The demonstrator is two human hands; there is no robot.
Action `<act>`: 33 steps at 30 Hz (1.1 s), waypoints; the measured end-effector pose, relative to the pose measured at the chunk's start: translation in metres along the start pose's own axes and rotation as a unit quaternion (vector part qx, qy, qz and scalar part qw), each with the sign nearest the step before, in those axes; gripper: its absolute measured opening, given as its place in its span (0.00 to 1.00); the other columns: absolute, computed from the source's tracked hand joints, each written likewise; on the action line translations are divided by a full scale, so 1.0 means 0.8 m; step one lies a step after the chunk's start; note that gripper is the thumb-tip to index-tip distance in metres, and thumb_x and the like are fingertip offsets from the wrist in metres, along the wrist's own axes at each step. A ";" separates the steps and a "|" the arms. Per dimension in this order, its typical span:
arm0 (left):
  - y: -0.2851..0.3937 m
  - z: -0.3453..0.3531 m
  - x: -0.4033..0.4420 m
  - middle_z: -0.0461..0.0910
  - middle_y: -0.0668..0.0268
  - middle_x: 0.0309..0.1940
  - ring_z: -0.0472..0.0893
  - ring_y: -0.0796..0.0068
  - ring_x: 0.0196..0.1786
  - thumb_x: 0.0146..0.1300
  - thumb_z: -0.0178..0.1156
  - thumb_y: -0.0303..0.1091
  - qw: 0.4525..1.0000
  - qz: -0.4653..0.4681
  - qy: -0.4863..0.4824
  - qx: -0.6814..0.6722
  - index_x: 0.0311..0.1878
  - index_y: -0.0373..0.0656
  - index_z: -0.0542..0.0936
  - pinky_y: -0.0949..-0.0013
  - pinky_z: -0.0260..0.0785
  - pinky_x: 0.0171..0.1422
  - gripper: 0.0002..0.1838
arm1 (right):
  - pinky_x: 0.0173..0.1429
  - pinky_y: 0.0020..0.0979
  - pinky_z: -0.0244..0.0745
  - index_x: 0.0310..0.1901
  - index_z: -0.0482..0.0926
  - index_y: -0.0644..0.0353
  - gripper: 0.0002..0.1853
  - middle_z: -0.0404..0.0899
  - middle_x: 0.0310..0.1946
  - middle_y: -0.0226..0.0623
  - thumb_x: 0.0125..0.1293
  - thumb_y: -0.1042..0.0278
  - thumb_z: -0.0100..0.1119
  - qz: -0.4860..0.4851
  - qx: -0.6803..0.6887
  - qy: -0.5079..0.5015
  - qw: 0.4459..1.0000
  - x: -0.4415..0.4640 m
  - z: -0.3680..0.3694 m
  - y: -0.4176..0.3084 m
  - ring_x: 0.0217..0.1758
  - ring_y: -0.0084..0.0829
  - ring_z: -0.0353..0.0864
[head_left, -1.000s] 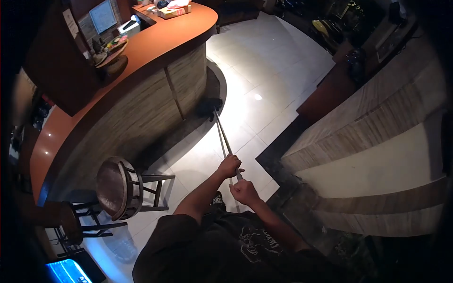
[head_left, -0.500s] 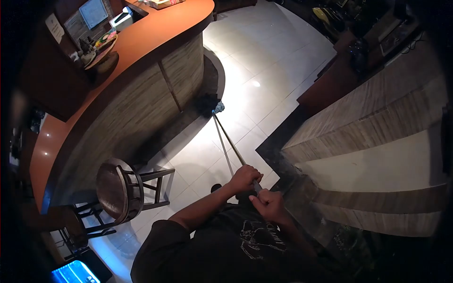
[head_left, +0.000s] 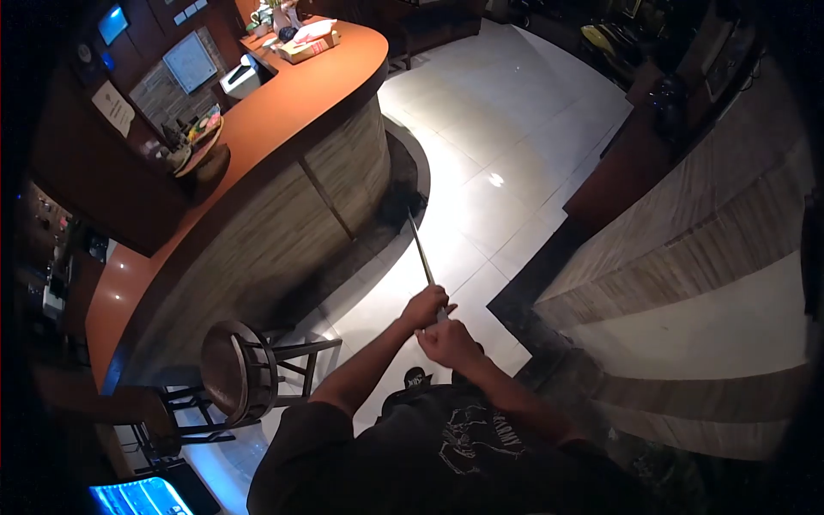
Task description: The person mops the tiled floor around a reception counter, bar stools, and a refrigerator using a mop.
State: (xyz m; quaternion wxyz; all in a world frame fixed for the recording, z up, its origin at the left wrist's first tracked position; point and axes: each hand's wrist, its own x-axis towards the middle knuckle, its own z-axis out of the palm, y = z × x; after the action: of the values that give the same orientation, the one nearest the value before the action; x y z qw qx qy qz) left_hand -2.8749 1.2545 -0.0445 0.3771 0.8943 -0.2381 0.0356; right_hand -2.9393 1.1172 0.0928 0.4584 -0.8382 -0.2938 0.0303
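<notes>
Both of my hands grip the pole of a mop (head_left: 421,253) that slants forward to the floor. My left hand (head_left: 427,307) is the farther one, its fingers wrapped round the pole. Just behind it, my right hand (head_left: 451,345) is closed near the pole's rear end. The far end of the pole reaches the dark base (head_left: 369,232) of the curved counter. The mop head there blends into the dark patch, and I cannot make out its outline.
On the left the counter (head_left: 283,86) curves round, with stools (head_left: 236,369) in front of it. A boxy wood-patterned structure (head_left: 652,257) stands at right on a dark floor edge. Pale tiles (head_left: 506,129) stretch between them. A lit screen (head_left: 142,496) shows at lower left.
My hands have moved forward and left, pushing the mop toward the counter base. Its blue-grey head, visible before, is now lost in the dark patch. The view has tilted up slightly.
</notes>
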 end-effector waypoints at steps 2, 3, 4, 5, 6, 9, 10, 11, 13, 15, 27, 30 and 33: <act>0.046 -0.015 -0.002 0.77 0.58 0.29 0.77 0.55 0.40 0.60 0.68 0.39 0.998 0.025 0.055 -0.032 0.23 0.39 0.78 0.57 0.72 0.43 0.15 | 0.32 0.50 0.75 0.19 0.77 0.63 0.20 0.78 0.18 0.49 0.66 0.60 0.61 0.048 0.037 -0.076 0.995 -0.004 -0.047 -0.043 0.25 0.53 0.81; 0.067 -0.020 -0.005 0.77 0.58 0.29 0.77 0.55 0.40 0.60 0.68 0.38 0.999 0.001 0.035 -0.024 0.23 0.39 0.79 0.57 0.72 0.44 0.15 | 0.32 0.50 0.75 0.19 0.77 0.63 0.20 0.77 0.18 0.49 0.66 0.60 0.61 0.045 0.048 -0.090 0.994 -0.009 -0.058 -0.049 0.25 0.53 0.81; 0.081 -0.020 -0.006 0.77 0.59 0.30 0.77 0.55 0.40 0.60 0.67 0.38 0.999 -0.021 0.018 -0.015 0.23 0.39 0.79 0.58 0.73 0.44 0.15 | 0.32 0.50 0.75 0.18 0.77 0.63 0.20 0.77 0.17 0.49 0.66 0.60 0.61 0.041 0.057 -0.103 0.992 -0.017 -0.067 -0.051 0.24 0.53 0.81; 0.087 -0.014 -0.005 0.77 0.59 0.30 0.77 0.55 0.40 0.61 0.66 0.37 0.998 -0.039 0.021 -0.032 0.23 0.39 0.79 0.58 0.72 0.44 0.14 | 0.32 0.50 0.76 0.18 0.77 0.62 0.21 0.77 0.17 0.49 0.67 0.60 0.61 0.035 0.065 -0.116 0.991 -0.018 -0.074 -0.047 0.24 0.53 0.81; 0.088 -0.011 0.000 0.76 0.59 0.30 0.77 0.55 0.40 0.60 0.67 0.34 0.998 -0.057 -0.003 -0.025 0.22 0.39 0.77 0.58 0.72 0.43 0.14 | 0.32 0.50 0.76 0.18 0.77 0.62 0.21 0.77 0.17 0.49 0.66 0.60 0.61 0.026 0.065 -0.120 0.990 -0.016 -0.077 -0.039 0.24 0.53 0.81; 0.057 0.031 0.023 0.75 0.59 0.30 0.77 0.56 0.38 0.59 0.69 0.29 0.981 0.023 0.167 -0.092 0.27 0.41 0.75 0.59 0.70 0.40 0.12 | 0.30 0.48 0.74 0.16 0.76 0.62 0.21 0.76 0.15 0.48 0.65 0.60 0.63 0.003 0.070 -0.098 0.993 -0.005 -0.073 0.001 0.22 0.52 0.80; 0.049 0.034 0.038 0.75 0.59 0.30 0.77 0.57 0.38 0.59 0.70 0.28 0.973 0.039 0.196 -0.111 0.28 0.41 0.74 0.59 0.70 0.40 0.11 | 0.28 0.47 0.72 0.15 0.75 0.62 0.22 0.75 0.14 0.47 0.65 0.61 0.64 -0.005 0.075 -0.064 0.995 0.004 -0.069 0.018 0.20 0.51 0.79; 0.040 0.035 0.053 0.75 0.60 0.30 0.77 0.57 0.37 0.59 0.70 0.27 0.964 0.056 0.227 -0.128 0.30 0.42 0.74 0.60 0.70 0.40 0.11 | 0.26 0.45 0.69 0.14 0.74 0.63 0.23 0.74 0.13 0.46 0.64 0.62 0.66 -0.014 0.080 -0.030 0.996 0.015 -0.067 0.035 0.18 0.49 0.78; -0.006 0.049 0.078 0.75 0.60 0.33 0.77 0.58 0.37 0.60 0.71 0.28 0.972 0.062 0.194 -0.118 0.36 0.43 0.76 0.60 0.70 0.41 0.10 | 0.25 0.46 0.69 0.14 0.75 0.62 0.23 0.74 0.13 0.47 0.64 0.60 0.66 -0.008 0.041 0.003 0.999 0.043 -0.071 0.059 0.19 0.50 0.78; -0.030 0.048 0.106 0.76 0.58 0.35 0.77 0.57 0.38 0.59 0.72 0.30 0.976 0.075 0.178 -0.103 0.37 0.42 0.77 0.59 0.70 0.42 0.11 | 0.26 0.48 0.70 0.13 0.72 0.63 0.25 0.72 0.12 0.49 0.64 0.58 0.64 0.004 0.036 0.008 0.999 0.068 -0.078 0.081 0.19 0.52 0.78; 0.106 0.026 0.144 0.76 0.58 0.25 0.78 0.53 0.35 0.49 0.67 0.34 0.996 0.032 -0.016 -0.083 0.21 0.39 0.76 0.55 0.72 0.44 0.11 | 0.32 0.41 0.68 0.14 0.68 0.60 0.23 0.68 0.12 0.41 0.61 0.63 0.68 -0.038 0.109 -0.161 0.980 0.023 -0.217 0.055 0.20 0.43 0.73; 0.088 0.037 0.156 0.75 0.57 0.24 0.78 0.52 0.33 0.46 0.67 0.33 0.998 -0.034 -0.040 -0.020 0.19 0.40 0.75 0.54 0.70 0.42 0.11 | 0.32 0.39 0.66 0.14 0.66 0.58 0.23 0.66 0.14 0.38 0.59 0.65 0.70 -0.122 0.121 -0.134 0.976 0.026 -0.228 0.063 0.22 0.40 0.71; 0.071 0.035 0.182 0.74 0.58 0.21 0.78 0.52 0.32 0.44 0.67 0.34 0.998 0.017 -0.030 -0.050 0.18 0.40 0.75 0.54 0.69 0.40 0.11 | 0.32 0.40 0.66 0.16 0.66 0.58 0.21 0.68 0.15 0.38 0.58 0.67 0.69 -0.161 0.114 -0.072 0.978 0.042 -0.221 0.087 0.25 0.40 0.72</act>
State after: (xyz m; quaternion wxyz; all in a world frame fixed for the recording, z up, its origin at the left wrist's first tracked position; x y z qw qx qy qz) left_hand -2.7751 1.1427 0.0086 0.4136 0.8706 -0.2663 0.0027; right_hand -2.8229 0.9734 0.1476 0.5276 -0.7174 -0.4522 0.0497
